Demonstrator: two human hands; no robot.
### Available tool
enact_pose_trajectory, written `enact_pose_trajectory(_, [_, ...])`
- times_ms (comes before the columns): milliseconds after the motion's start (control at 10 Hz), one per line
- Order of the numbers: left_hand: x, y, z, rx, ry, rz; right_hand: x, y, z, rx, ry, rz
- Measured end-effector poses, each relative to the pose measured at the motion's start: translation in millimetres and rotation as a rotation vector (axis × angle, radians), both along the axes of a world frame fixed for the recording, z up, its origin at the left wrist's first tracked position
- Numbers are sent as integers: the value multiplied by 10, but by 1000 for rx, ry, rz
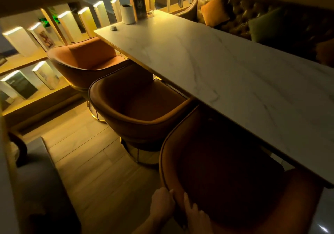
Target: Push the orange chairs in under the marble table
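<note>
Gripping the back rim of the nearest orange chair (226, 170), my left hand (161, 204) curled over its outer edge; my right hand (196, 214) lay inside the backrest, fingers fairly straight, pressing the leather. That chair's seat front sat under the edge of the marble worktop (216, 67). Middle chair (137, 100) and far chair (85, 60) stood along the same side, fronts at the edge. Tufted sofa (271, 16) ran along the opposite side. Dim amber light.

Chair fronts (226, 118) hidden under table (216, 67)
</note>
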State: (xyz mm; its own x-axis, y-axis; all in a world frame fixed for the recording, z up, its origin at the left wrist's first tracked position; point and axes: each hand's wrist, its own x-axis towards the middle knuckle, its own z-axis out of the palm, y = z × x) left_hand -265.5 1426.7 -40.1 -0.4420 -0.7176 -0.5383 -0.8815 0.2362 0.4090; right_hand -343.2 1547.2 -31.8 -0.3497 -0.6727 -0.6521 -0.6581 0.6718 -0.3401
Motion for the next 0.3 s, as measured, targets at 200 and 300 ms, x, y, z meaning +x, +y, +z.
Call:
enact_pose_trajectory(200, [100, 42, -73, -20, 16, 61, 10, -26, -66, 49, 171, 135])
enact_pose_trajectory(300, [176, -5, -139, -72, 70, 77, -140, -49, 36, 99, 12, 150])
